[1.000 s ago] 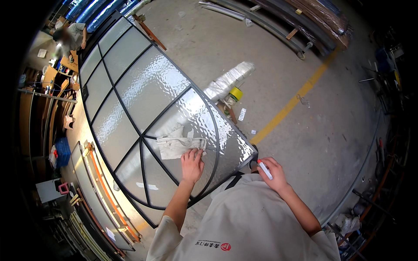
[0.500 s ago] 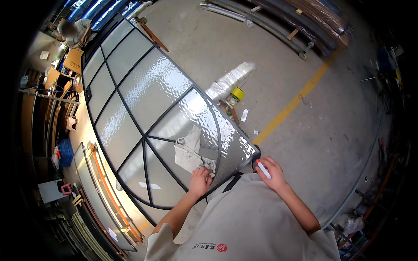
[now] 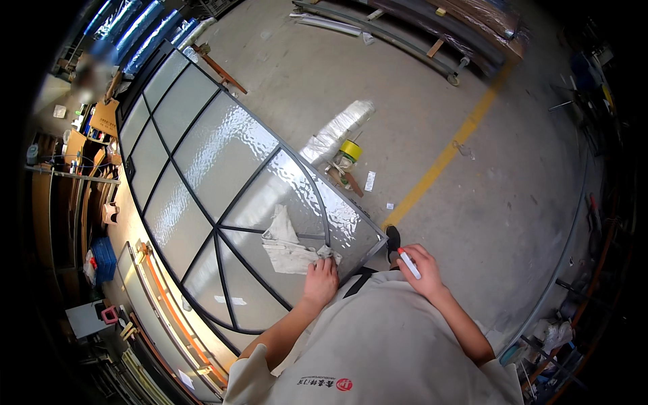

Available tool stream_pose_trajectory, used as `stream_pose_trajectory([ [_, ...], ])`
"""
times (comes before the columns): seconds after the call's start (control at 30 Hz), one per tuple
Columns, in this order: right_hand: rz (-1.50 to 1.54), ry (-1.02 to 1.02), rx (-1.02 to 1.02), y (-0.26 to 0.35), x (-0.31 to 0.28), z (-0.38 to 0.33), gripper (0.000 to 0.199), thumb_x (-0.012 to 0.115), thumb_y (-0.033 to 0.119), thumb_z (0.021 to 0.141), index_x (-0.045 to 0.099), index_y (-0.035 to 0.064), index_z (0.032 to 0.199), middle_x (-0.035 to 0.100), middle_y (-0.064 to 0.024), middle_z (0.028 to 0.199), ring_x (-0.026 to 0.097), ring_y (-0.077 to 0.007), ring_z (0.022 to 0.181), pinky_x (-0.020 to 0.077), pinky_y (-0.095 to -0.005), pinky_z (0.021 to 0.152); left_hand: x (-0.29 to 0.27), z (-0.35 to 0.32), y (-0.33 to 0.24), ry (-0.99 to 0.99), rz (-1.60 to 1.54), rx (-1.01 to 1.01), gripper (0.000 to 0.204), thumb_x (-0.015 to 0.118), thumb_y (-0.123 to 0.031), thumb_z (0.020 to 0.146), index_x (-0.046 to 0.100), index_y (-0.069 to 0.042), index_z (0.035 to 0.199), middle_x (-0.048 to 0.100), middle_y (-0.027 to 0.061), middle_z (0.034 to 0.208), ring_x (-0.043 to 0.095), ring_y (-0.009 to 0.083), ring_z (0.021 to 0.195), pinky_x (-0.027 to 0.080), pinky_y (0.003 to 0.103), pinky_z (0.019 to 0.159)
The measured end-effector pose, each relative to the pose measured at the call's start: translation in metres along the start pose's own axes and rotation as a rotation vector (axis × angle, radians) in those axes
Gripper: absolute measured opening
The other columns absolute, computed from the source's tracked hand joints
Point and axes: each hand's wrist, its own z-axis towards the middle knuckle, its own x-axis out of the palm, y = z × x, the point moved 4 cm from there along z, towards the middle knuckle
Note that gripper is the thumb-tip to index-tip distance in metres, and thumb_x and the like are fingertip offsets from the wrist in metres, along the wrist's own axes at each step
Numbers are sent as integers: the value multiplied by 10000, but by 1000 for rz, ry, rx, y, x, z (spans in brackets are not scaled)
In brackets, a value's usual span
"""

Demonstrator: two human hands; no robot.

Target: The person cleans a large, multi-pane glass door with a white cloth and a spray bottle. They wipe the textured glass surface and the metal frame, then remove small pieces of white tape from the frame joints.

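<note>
A large glazed panel with textured glass and black curved bars lies flat before me. My left hand rests at its near edge, fingers bent and closed on the edge of a crumpled grey-white cloth. The cloth lies on the glass close to the panel's near right corner. Off that corner, in front of my body, my right hand holds a white marker with a red end pointing up and away. Some of the left fingertips are hidden against the cloth.
A roll in clear wrap and yellow tape sit beside the panel's right edge. Long wrapped stock lies on a cart at the far right. Leaning frames and a blue crate stand left. A blurred person is far left.
My left hand has slid right along the near edge, drawing the cloth with it. The view has shifted, so the panel sits further left. My right hand still holds the marker.
</note>
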Motion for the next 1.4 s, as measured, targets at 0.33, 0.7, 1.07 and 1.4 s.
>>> stream_pose_trajectory([
  [0.33, 25, -8, -15, -14, -24, 7, 297, 767, 200, 963, 725, 11, 1188, 708, -129, 1167, 729, -323, 881, 591, -384, 798, -19, 90, 22, -101, -90, -201, 671, 646, -324, 951, 555, 32, 1512, 608, 122, 1202, 574, 291, 1130, 449, 459, 937],
  [0.7, 71, 17, -33, -34, -53, 21, 313, 767, 218, 965, 715, 21, 1204, 708, -121, 1172, 728, -325, 874, 586, -391, 790, -19, 68, -20, 5, -95, -82, 772, 702, -297, 915, 473, -22, 1599, 600, 110, 1224, 571, 280, 1161, 448, 422, 986],
  [1.07, 108, 57, -66, -57, -91, 37, 310, 762, 211, 965, 713, 20, 1205, 708, -135, 1166, 730, -345, 921, 594, -402, 815, -9, 29, -58, 12, -131, -192, 756, 688, -298, 892, 508, -98, 1599, 600, 97, 1238, 562, 307, 1145, 439, 474, 981],
  [1.4, 68, 138, -101, -83, -120, 43, 313, 760, 204, 968, 715, 16, 1215, 699, -138, 1171, 731, -351, 910, 602, -402, 805, -14, 80, -59, -121, -289, -231, 701, 650, -220, 901, 523, -33, 1564, 385, 176, 1696, 314, 404, 1594, 237, 573, 1316],
])
